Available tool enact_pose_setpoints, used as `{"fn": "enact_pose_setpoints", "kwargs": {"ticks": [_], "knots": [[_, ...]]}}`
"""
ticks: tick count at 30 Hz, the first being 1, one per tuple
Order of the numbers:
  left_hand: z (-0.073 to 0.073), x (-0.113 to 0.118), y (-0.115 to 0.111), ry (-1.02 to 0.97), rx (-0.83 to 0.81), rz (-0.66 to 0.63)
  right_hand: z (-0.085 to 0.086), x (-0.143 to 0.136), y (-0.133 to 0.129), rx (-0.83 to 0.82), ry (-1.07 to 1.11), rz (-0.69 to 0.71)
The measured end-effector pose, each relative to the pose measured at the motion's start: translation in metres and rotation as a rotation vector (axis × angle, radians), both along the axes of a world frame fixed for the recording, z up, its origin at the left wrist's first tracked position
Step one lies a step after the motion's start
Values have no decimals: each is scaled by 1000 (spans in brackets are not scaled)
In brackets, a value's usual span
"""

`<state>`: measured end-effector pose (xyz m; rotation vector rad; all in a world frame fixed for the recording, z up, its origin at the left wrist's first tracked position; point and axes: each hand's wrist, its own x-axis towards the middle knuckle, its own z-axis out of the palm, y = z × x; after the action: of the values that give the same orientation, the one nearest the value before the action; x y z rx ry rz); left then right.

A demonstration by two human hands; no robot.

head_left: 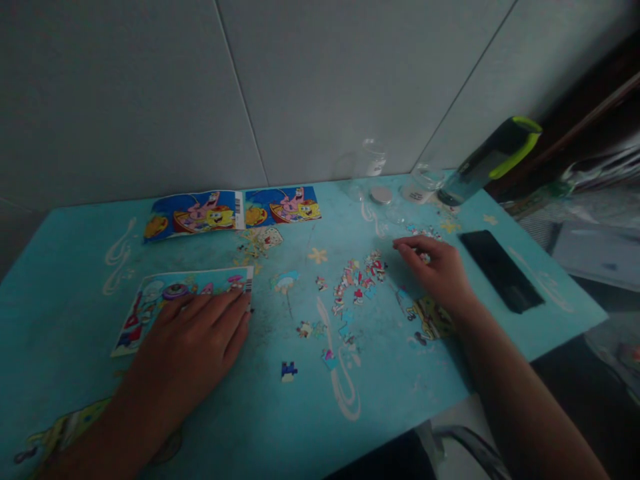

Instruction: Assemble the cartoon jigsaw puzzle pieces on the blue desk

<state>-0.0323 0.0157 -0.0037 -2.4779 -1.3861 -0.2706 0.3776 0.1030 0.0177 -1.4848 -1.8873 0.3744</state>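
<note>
My left hand (193,343) lies flat, fingers together, on a cartoon picture card (150,300) at the front left of the turquoise table (60,280). My right hand (437,270) rests on the table to the right, fingers curled down over small loose jigsaw pieces (357,280); whether it pinches one I cannot tell. More pieces are scattered between the hands, with one dark blue piece (289,371) alone near the front.
A long cartoon paper strip (233,212) lies at the back. A clear glass jar (373,160), its metal lid (381,195) and a dark bottle with a green handle (493,160) stand back right. A black phone (500,270) lies right of my right hand.
</note>
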Motion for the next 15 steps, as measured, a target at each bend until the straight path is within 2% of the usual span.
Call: {"fn": "enact_pose_setpoints", "kwargs": {"ticks": [15], "knots": [[-3, 0, 0, 1, -17, 21, -10, 3, 3, 6, -87, 32]]}}
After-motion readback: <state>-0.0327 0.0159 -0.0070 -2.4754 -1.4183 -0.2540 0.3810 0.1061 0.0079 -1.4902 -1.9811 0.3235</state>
